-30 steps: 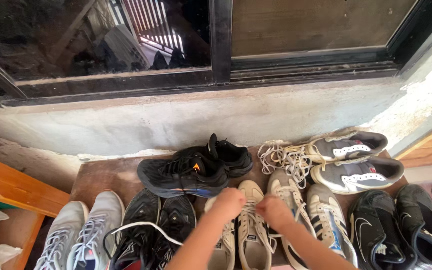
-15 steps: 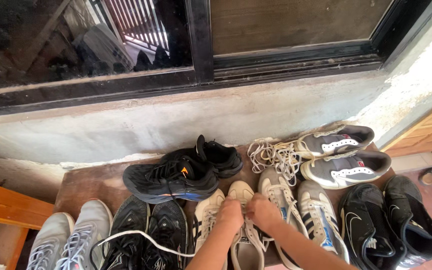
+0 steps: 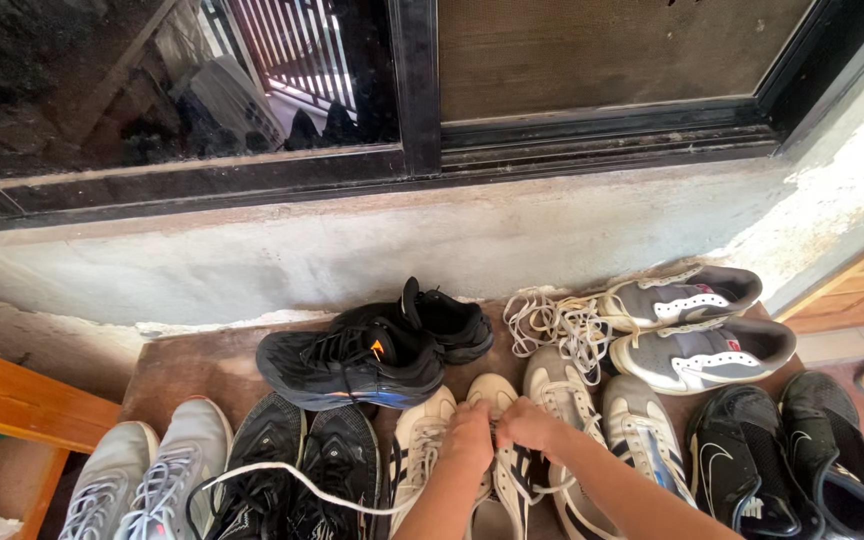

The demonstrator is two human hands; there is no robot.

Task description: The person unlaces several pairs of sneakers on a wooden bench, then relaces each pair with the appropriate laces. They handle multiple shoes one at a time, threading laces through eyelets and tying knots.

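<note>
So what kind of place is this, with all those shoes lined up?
Probably a home's entryway or porch: pairs of shoes on a low wooden board, a rough concrete wall under a dark-framed sliding window.

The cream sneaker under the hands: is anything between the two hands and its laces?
Nothing visible is. The left hand and right hand are already on the laces of the cream sneaker, close together over it. A loose white lace lies to the left across the black sneakers, clear of the hands.
</note>
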